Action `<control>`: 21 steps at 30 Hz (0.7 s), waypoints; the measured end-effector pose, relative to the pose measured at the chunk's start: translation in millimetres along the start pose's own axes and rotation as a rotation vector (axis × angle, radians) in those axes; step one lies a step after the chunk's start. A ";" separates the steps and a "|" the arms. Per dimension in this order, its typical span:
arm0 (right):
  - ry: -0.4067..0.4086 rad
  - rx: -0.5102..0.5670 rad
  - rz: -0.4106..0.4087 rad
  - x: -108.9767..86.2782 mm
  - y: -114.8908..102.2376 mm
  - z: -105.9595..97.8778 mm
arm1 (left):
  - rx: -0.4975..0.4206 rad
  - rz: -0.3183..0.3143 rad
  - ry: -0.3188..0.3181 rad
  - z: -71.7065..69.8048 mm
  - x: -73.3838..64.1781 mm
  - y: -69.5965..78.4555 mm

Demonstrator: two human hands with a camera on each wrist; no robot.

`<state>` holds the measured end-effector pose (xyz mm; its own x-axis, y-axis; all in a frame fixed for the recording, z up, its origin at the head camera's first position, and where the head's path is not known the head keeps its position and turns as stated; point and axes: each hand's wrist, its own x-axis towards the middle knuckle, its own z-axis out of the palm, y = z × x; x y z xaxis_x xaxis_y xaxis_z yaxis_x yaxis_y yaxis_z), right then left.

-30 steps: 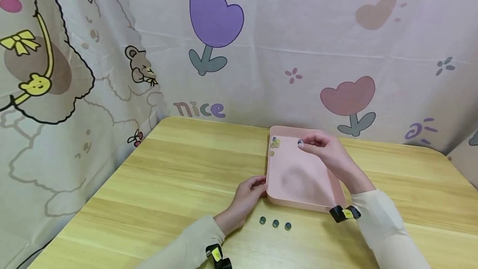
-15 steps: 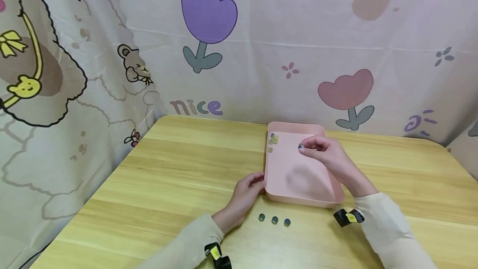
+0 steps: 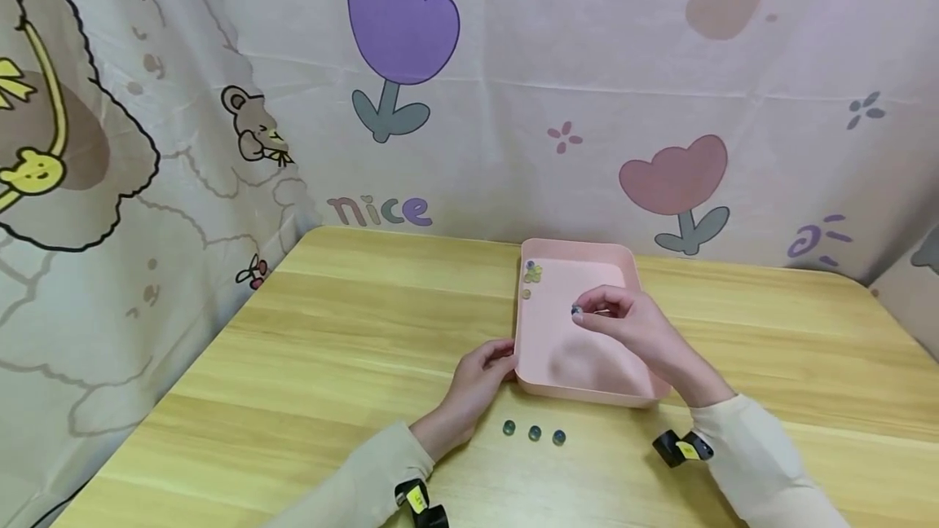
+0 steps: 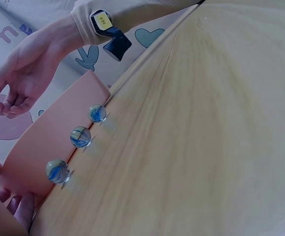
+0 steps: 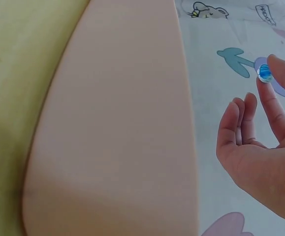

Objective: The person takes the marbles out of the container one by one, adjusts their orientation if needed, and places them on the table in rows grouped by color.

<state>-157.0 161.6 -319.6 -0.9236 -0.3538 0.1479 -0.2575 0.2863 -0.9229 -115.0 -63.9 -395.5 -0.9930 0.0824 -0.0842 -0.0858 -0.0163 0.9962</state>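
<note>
A pink tray [image 3: 565, 391] sits on the table, with several yellowish and bluish marbles [image 3: 533, 273] along its left wall. My left hand [image 3: 473, 389] holds the tray at its front left corner; in the left wrist view the fingers [image 4: 24, 211] lie low against the wall. Above the tray, my right hand [image 3: 638, 328] pinches a blue-swirled glass marble [image 5: 265, 73] between thumb and index finger, the other fingers loosely bent. Three clear marbles with blue swirls [image 4: 80, 136] stand in a row on the table before the tray's front wall.
The wooden table [image 3: 352, 332] reaches back to a cloth backdrop [image 3: 499, 104] printed with flowers and bears. Black wrist cameras [image 3: 682, 448] sit on both cream sleeves [image 3: 763, 455].
My right hand, still pinching the marble, has come a little nearer and lower over the tray. The view has shifted slightly. My left hand stays at the tray's corner.
</note>
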 end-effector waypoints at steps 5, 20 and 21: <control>-0.001 0.006 0.009 -2.9 0.7 3.6 | -0.013 0.001 -0.008 -0.6 -0.6 -0.1; -0.021 0.020 -0.005 -24.7 6.2 12.5 | -0.033 0.030 -0.027 -0.7 -2.8 0.3; -0.020 0.019 -0.006 -25.7 6.7 12.4 | -0.034 0.029 -0.026 -0.9 -2.7 -0.2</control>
<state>-131.4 161.5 -333.9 -0.9160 -0.3733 0.1469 -0.2577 0.2666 -0.9287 -112.3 -65.0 -395.5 -0.9928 0.1068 -0.0538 -0.0596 -0.0525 0.9968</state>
